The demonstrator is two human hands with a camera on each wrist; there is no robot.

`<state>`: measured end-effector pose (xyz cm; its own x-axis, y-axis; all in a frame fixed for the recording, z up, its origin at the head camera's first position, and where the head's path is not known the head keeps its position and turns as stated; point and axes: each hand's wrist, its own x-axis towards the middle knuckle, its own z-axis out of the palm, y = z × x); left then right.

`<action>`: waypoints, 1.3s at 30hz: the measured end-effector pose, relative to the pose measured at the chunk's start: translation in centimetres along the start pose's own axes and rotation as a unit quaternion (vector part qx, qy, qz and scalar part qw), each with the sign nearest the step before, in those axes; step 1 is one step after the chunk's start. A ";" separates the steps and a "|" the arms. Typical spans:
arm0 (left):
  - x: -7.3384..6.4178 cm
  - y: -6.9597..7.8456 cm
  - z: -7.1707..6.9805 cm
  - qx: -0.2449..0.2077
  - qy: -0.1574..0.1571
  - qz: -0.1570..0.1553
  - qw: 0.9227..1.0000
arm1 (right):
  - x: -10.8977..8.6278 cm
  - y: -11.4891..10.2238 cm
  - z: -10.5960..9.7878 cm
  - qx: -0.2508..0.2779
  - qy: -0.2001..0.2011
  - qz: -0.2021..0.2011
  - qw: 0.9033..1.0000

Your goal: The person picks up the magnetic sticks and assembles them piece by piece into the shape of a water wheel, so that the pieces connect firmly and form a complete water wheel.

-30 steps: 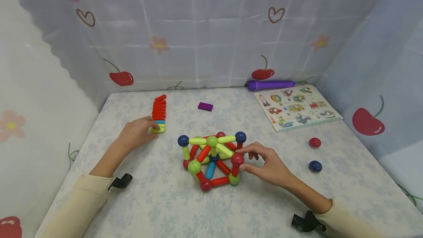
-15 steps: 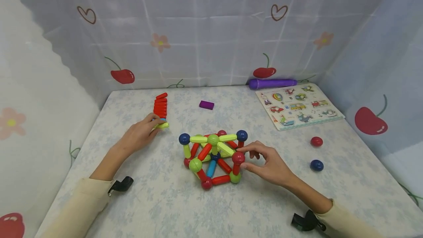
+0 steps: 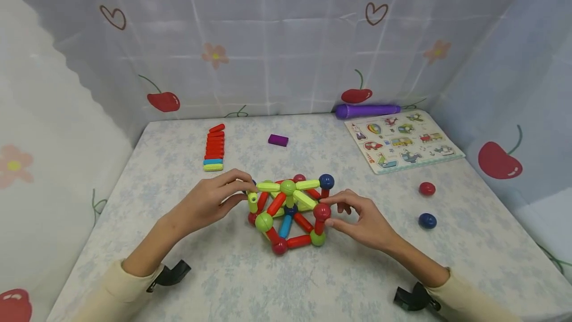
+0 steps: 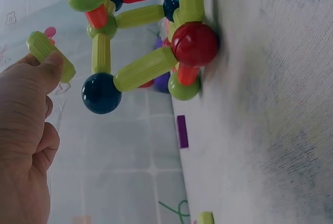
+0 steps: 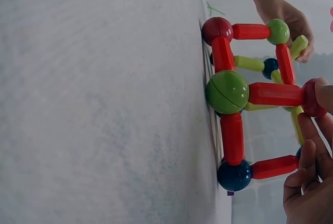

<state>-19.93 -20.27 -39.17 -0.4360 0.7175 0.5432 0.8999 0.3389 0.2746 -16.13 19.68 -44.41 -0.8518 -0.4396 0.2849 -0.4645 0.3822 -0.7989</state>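
A frame of magnetic sticks and balls (image 3: 275,206) in red, lime, blue and green stands on the table between both hands. My left hand (image 3: 210,200) pinches a loose lime magnetic stick (image 4: 41,44) between thumb and fingers at the frame's upper left corner. In the left wrist view this stick is apart from the dark blue corner ball (image 4: 101,93), which my fingers mostly cover in the head view. On the other side, my right hand (image 3: 368,220) holds the red ball (image 3: 321,212) at the frame's upper right front corner by thumb and fingertips.
Behind the left hand lies a row of sticks (image 3: 214,150), mostly red, ending in blue and lime. A purple block (image 3: 278,140) lies at the back. Far right are a purple wand (image 3: 368,111), a picture board (image 3: 402,142), a red ball (image 3: 427,189) and a blue ball (image 3: 427,220).
My left hand has taken a lime stick from the near end of the row and carried it right and nearer to the frame's left corner. The right hand stays on the red ball.
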 end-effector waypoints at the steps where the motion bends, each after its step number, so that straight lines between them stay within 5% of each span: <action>1: 0.0 0.1 0.2 0.004 -0.001 0.004 1.000 | 0.0 0.0 0.0 0.000 0.000 0.000 1.000; 8: -0.7 0.0 1.3 0.013 0.006 -0.012 1.000 | 0.1 -0.2 -0.1 -0.014 0.001 -0.013 1.000; 14: -0.8 -0.1 1.5 0.000 0.015 -0.023 1.000 | 1.8 -2.5 -1.3 -0.070 0.031 -0.119 0.990; 17: -1.0 -0.4 1.5 -0.011 0.027 -0.036 0.999 | 3.7 -5.0 -1.7 -0.097 -0.008 -0.178 0.979; 21: -1.5 -1.1 1.6 -0.036 0.047 -0.072 0.996 | 6.6 -7.8 -0.7 -0.147 -0.116 -0.227 0.956; 24: -1.8 -1.7 1.9 -0.061 0.053 -0.100 0.992 | 8.4 -8.5 0.7 -0.178 -0.182 -0.223 0.941; 27: -2.0 -2.2 2.1 -0.090 0.053 -0.115 0.988 | 9.8 -8.4 2.2 -0.190 -0.218 -0.200 0.936; 39: -2.2 -2.8 2.7 -0.128 0.069 -0.116 0.983 | 11.2 -8.4 4.1 -0.212 -0.253 -0.193 0.924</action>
<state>-21.43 -21.16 -43.33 -0.6422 0.5435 0.5405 0.7513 0.3066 0.5844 -20.76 8.15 -36.66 -0.4303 -0.8927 0.1342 -0.8546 0.3550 -0.3789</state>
